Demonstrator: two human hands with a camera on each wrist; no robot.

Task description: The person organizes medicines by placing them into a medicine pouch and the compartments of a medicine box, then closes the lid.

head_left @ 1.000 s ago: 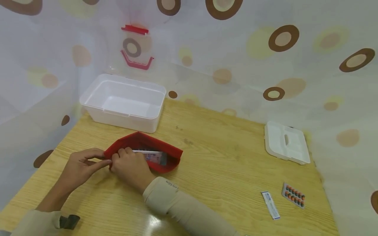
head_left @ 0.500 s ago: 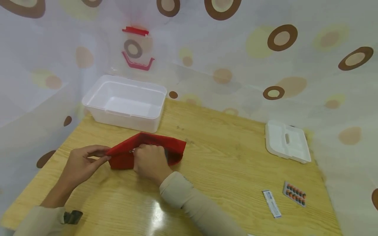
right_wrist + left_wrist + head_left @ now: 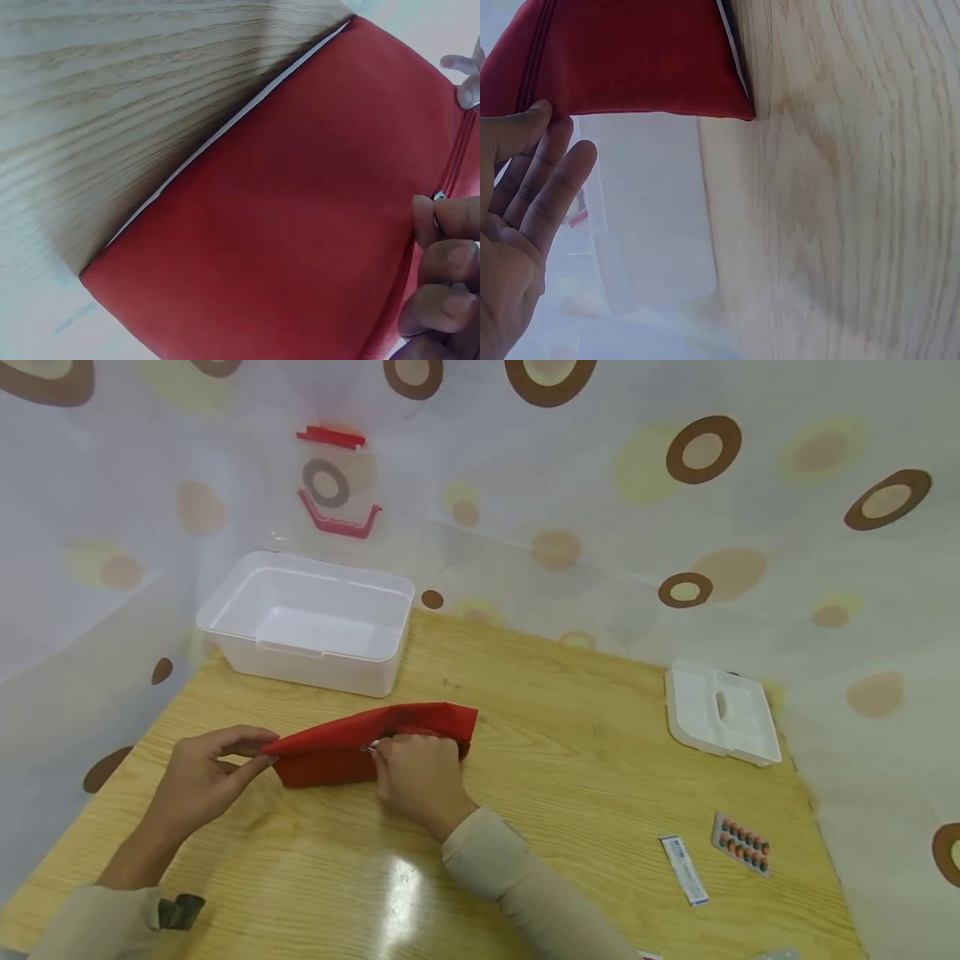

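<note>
A red zippered pouch [image 3: 330, 764] stands on the table, tilted, its zip closed on the left stretch and gaping on the right. My left hand [image 3: 202, 781] pinches the pouch's left end by the zip, between thumb and fingers; the left wrist view shows the thumb [image 3: 532, 124] on the red fabric [image 3: 637, 60]. My right hand [image 3: 423, 781] pinches the zipper pull [image 3: 439, 196] about midway along the zip, its other fingers curled, as the right wrist view shows. What lies inside the pouch is hidden by the right hand and the fabric.
Behind the pouch stands a white open box [image 3: 300, 664]; its clear lid with red handles [image 3: 337, 522] leans up behind. At right lie a white divided tray [image 3: 720, 714], a capsule blister pack [image 3: 741, 843] and a thin white packet [image 3: 683, 870]. Patterned sheeting [image 3: 555, 468] walls the table.
My right hand has moved right along the pouch with the zipper pull, and the left part of the opening has closed behind it. The left hand keeps its pinch on the left end.
</note>
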